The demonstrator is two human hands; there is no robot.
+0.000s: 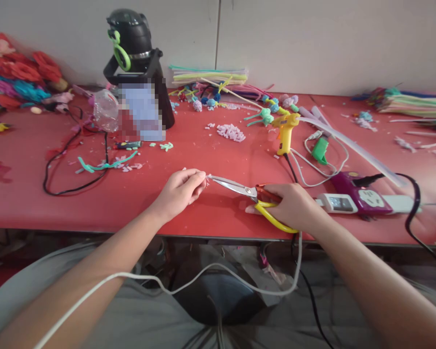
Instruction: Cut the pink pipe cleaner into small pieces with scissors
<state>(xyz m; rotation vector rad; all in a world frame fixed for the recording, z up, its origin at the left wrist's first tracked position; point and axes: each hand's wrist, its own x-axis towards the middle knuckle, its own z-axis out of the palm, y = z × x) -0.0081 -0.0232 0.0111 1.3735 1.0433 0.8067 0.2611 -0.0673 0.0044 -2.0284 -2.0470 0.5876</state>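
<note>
Where left fingers (pixel 197 180) pinch, pale scrap (pixel 208 181) obscured

The scissors (pixel 249 191) have silver blades, one yellow handle and one red; the right hand (pixel 294 206) grips them by the handles, which stand spread; the blades point left, their tips at the fingertips of the left hand (pixel 183 190); there a pale piece (pixel 208 178) is pinched, small and mostly hidden, just beside the tips; its full shape is unclear.
</note>
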